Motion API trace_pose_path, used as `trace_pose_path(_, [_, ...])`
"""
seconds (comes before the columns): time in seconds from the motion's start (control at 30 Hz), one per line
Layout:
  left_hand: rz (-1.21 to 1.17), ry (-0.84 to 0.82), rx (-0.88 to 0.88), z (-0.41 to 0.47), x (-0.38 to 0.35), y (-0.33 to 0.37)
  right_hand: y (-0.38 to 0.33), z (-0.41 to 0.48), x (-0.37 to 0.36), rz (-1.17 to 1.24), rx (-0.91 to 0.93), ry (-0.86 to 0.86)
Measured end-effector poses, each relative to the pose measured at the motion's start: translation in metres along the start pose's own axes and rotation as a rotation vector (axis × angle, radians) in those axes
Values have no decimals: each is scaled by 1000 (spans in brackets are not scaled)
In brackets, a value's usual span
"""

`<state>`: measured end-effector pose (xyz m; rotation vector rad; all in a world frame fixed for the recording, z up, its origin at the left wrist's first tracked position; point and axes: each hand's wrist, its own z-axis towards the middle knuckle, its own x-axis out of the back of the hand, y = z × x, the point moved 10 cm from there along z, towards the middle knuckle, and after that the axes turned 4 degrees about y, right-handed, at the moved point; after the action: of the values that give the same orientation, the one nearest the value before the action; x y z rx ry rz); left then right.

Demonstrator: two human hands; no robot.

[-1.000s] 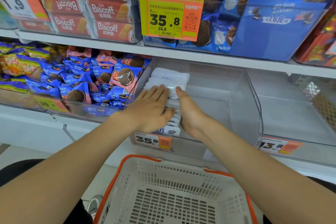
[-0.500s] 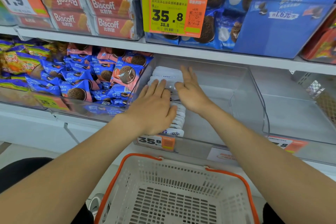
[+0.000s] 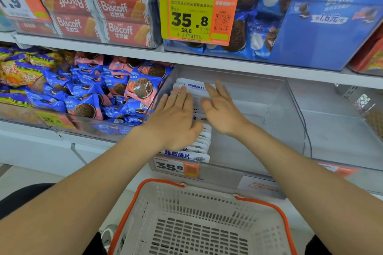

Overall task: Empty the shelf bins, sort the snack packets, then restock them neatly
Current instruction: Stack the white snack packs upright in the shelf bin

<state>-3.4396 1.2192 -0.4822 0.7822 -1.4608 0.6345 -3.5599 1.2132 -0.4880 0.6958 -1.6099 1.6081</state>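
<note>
White snack packets with blue lettering are standing on edge in one tight row, tucked against the left wall of the clear plastic shelf bin. The row's long axis runs front to back, straight away from the person. The left hand lies flat on top, fingers straight and close together, so the packets sit directly under them and carry on a bit past the fingertips toward the back. The right hand is at the row's right flank, fingers straight and slightly apart, with the packets just to their left. Neither hand is gripping anything.

My guess is they're squaring up the row. Whatever comes next has to work along that front-to-back line, and the left hand is better placed since it's already on top.
</note>
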Motion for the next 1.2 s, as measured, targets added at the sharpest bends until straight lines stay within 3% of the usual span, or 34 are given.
trace_pose_path(0.13, [-60,-94,8,5,-15,-6,-4,-2,-23,-43,96,-160])
trace_pose_path(0.3, [-44,-197,3,-12,-20,-6,-2,-12,-22,-233,194,-179])
trace_pose_path(0.53, [-45,-112,28,-23,-16,4,-7,-19,-19,104,66,-163])
trace_pose_path(0.67, [-55,-81,27,-31,-16,5,19,-31,-5,543,-265,82])
trace_pose_path(0.73, [-41,-149,28,-37,-22,6,21,-37,-32,746,-364,12])
trace_pose_path(0.8, [-21,-208,32,-46,-28,5,11,-40,-55,883,-351,-54])
trace_pose_path(0.93, [-12,-213,15,-48,-27,0,3,-46,-55,917,-317,-40])
trace_pose_path(1.07, [-13,-148,8,-42,-24,2,-12,-63,-45,1083,-478,-183])
trace_pose_path(1.2, [20,-110,-39,-48,-16,2,-4,-88,-20,830,-468,-297])
